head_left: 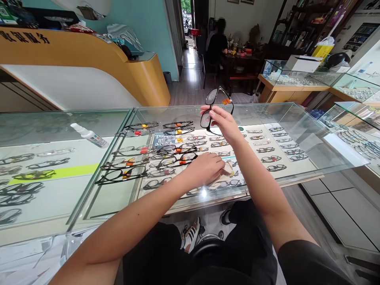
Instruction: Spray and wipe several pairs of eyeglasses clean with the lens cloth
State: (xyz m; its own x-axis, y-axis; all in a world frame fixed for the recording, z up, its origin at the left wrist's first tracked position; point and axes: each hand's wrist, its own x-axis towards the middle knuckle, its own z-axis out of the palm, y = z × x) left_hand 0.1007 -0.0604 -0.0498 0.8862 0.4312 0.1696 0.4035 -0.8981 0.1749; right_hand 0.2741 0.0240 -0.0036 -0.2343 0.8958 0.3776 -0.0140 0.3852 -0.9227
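Observation:
My right hand is raised above the glass counter, its fingers closed on a pair of black-framed eyeglasses. The eyeglasses are tilted on edge, and an orange tag hangs at one temple. Lower down, my left hand rests at the counter top with its fingers curled over a beige cloth; its palm side is hidden. Left of that hand, rows of eyeglasses with orange, red and yellow tags lie on the glass, among them a black pair near the front.
A white spray bottle is on the counter at left. More eyeglasses show inside the glass display case. Other glass cases stand at right. A person in dark clothing sits at a table at the back.

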